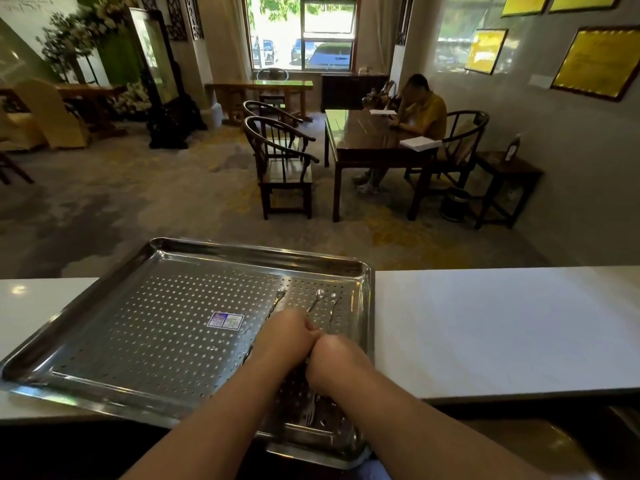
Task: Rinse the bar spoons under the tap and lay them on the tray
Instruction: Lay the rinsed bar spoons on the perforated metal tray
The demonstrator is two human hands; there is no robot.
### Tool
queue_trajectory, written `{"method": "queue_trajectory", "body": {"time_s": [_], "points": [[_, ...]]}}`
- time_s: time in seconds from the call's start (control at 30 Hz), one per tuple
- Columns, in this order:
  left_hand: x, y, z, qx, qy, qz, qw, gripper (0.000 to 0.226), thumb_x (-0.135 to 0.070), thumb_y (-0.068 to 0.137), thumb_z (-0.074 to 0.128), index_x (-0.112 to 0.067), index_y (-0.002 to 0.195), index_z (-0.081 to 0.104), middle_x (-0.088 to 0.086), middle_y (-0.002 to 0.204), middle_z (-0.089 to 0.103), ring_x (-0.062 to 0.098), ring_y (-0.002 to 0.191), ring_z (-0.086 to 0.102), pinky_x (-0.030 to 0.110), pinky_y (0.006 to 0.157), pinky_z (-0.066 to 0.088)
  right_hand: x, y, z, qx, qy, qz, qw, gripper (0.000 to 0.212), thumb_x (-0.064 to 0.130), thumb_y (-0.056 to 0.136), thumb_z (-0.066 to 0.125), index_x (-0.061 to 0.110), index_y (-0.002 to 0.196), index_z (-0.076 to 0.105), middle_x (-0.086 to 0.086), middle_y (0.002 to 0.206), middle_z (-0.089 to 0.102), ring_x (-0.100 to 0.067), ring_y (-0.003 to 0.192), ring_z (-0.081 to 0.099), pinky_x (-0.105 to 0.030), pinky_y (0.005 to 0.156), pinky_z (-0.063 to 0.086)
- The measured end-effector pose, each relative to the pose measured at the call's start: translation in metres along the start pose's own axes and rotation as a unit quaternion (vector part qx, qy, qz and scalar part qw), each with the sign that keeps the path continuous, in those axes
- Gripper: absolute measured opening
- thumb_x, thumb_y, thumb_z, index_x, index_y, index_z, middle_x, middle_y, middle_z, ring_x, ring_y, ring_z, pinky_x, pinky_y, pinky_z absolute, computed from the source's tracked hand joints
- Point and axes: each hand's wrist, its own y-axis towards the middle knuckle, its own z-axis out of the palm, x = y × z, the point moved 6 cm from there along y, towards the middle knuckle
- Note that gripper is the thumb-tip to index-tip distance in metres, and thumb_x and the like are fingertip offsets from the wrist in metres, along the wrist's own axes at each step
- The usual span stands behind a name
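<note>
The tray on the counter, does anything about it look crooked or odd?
Yes. The perforated steel tray sits skewed on the white counter, its near right corner hanging past the front edge. A label sticker is on its floor.

Open tray [145, 327] floor leftward; three bar spoons [320, 299] crowding its right side.

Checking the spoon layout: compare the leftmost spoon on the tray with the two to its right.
The leftmost spoon lies alone, apart; the right pair lie close together. Its bowl tilts right; theirs point nearly straight away. All rest on the perforated tray, handles hidden under the hands.
</note>
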Motion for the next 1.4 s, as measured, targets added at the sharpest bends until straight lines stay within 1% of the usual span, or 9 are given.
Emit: {"method": "queue_trajectory", "body": {"time_s": [0.13, 0.33, 0.47, 0.63, 0.97, 1.07, 1.17, 1.27, 1.4], "points": [[0.013, -0.012, -0.008, -0.121, 0.070, 0.032, 0.990, 0.022, -0.044, 0.083, 0.067, -0.023, 0.091, 0.066, -0.003, 0.092, 0.063, 0.019, 0.079, 0.064, 0.031, 0.064, 0.047, -0.002, 0.000, 0.005, 0.003, -0.033, 0.002, 0.999, 0.023, 0.017, 0.093, 0.068, 0.018, 0.115, 0.071, -0.007, 0.115, 0.069, -0.028, 0.108, 0.068, -0.042, 0.091, 0.060], [0.024, -0.020, -0.001, -0.096, 0.108, 0.036, 0.989, 0.004, -0.022, 0.089, 0.060, -0.022, 0.086, 0.061, -0.001, 0.081, 0.069, 0.019, 0.069, 0.065, 0.033, 0.059, 0.055, -0.007, -0.003, 0.004, -0.080, -0.041, -0.014, 0.996, 0.023, 0.018, 0.092, 0.066, 0.015, 0.113, 0.074, -0.008, 0.120, 0.071, -0.029, 0.110, 0.069, -0.040, 0.088, 0.057], [0.029, -0.020, 0.001, -0.087, 0.078, 0.006, 0.993, 0.014, -0.019, 0.090, 0.059, -0.023, 0.076, 0.059, -0.008, 0.063, 0.052, 0.011, 0.058, 0.053, 0.024, 0.050, 0.039, -0.006, -0.004, 0.004, -0.074, -0.035, -0.016, 0.997, 0.025, 0.017, 0.092, 0.067, 0.016, 0.116, 0.074, -0.007, 0.124, 0.071, -0.029, 0.113, 0.068, -0.041, 0.091, 0.058], [0.034, -0.021, 0.005, -0.070, 0.051, -0.031, 0.996, 0.013, -0.024, 0.090, 0.057, -0.018, 0.081, 0.065, -0.002, 0.075, 0.065, 0.017, 0.069, 0.063, 0.035, 0.066, 0.058, -0.005, -0.005, 0.005, -0.089, -0.033, -0.031, 0.995, 0.020, 0.015, 0.093, 0.065, 0.016, 0.110, 0.075, -0.007, 0.116, 0.073, -0.028, 0.106, 0.070, -0.040, 0.087, 0.060], [0.042, -0.021, -0.010, -0.126, 0.050, -0.019, 0.991, 0.019, -0.040, 0.089, 0.064, -0.021, 0.084, 0.064, -0.004, 0.080, 0.065, 0.015, 0.069, 0.062, 0.032, 0.063, 0.054, -0.004, -0.009, 0.007, -0.074, -0.039, -0.048, 0.995, 0.020, 0.014, 0.093, 0.066, 0.016, 0.110, 0.075, -0.007, 0.113, 0.074, -0.028, 0.104, 0.070, -0.039, 0.086, 0.060], [0.057, -0.021, -0.025, -0.158, 0.083, -0.009, 0.984, 0.010, -0.030, 0.093, 0.063, -0.020, 0.093, 0.064, -0.002, 0.089, 0.066, 0.012, 0.068, 0.059, 0.028, 0.061, 0.051, -0.005, -0.009, 0.007, -0.069, -0.036, -0.050, 0.996, 0.020, 0.012, 0.094, 0.063, 0.015, 0.109, 0.076, -0.008, 0.111, 0.074, -0.028, 0.102, 0.071, -0.039, 0.084, 0.060], [0.079, -0.019, -0.032, -0.124, 0.126, -0.044, 0.983, 0.015, -0.017, 0.095, 0.052, -0.016, 0.092, 0.066, 0.001, 0.086, 0.068, 0.019, 0.071, 0.063, 0.035, 0.064, 0.055, -0.005, -0.009, 0.007, -0.058, -0.036, -0.047, 0.997, 0.022, 0.010, 0.093, 0.062, 0.013, 0.110, 0.075, -0.009, 0.114, 0.074, -0.029, 0.103, 0.070, -0.039, 0.086, 0.061], [0.096, -0.017, -0.041, -0.121, 0.115, -0.074, 0.983, 0.017, -0.015, 0.093, 0.052, -0.015, 0.091, 0.069, -0.001, 0.081, 0.065, 0.019, 0.071, 0.062, 0.033, 0.062, 0.050, -0.005, -0.010, 0.007, -0.054, -0.040, -0.044, 0.997, 0.024, 0.008, 0.093, 0.061, 0.012, 0.112, 0.075, -0.011, 0.117, 0.073, -0.030, 0.106, 0.070, -0.040, 0.088, 0.060], [0.094, -0.024, -0.042, -0.158, 0.078, -0.052, 0.983, 0.013, -0.018, 0.093, 0.054, -0.015, 0.098, 0.066, 0.003, 0.094, 0.066, 0.019, 0.077, 0.062, 0.036, 0.069, 0.055, -0.005, -0.009, 0.010, -0.057, -0.053, -0.051, 0.996, 0.025, 0.007, 0.094, 0.058, 0.011, 0.113, 0.074, -0.012, 0.119, 0.072, -0.030, 0.108, 0.070, -0.040, 0.088, 0.060]]}}
